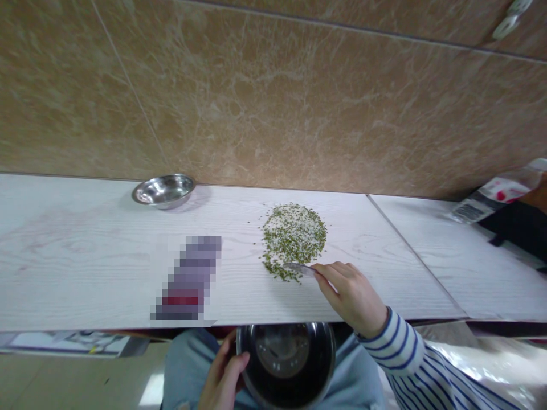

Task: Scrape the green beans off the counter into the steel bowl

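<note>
A round heap of mixed green beans and white rice grains (294, 234) lies on the white wooden table (85, 267). My right hand (351, 296), in a blue-striped sleeve, pinches a thin flat tool (299, 267) whose tip rests at the heap's near edge. Below the table's front edge, my left hand (223, 373) grips the rim of a steel bowl (286, 361) held over my lap. The bowl looks dark and mostly bare inside.
A second, shallow steel bowl (164, 190) stands at the back of the table near the brown tiled wall. A blurred-out oblong patch (188, 279) lies left of the heap. A plastic bag (496, 196) sits at the far right.
</note>
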Tool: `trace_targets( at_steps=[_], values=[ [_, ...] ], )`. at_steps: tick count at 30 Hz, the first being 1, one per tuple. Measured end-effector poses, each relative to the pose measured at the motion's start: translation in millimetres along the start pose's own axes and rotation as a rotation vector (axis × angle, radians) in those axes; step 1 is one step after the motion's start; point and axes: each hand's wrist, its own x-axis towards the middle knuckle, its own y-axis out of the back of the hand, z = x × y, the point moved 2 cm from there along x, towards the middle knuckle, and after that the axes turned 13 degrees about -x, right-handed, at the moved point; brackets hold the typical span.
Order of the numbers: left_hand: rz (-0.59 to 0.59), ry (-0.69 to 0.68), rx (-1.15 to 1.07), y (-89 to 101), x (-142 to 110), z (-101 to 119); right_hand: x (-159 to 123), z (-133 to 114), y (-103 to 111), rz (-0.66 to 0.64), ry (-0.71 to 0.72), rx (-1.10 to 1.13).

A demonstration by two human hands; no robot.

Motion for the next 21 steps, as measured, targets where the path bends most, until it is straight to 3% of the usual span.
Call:
trace_targets(
  at_steps=[21],
  values=[
    [0.028, -0.062, 0.044, -19.1, -16, 12, -25, 0, 8, -0.011, -0.051, 0.023]
  ],
)
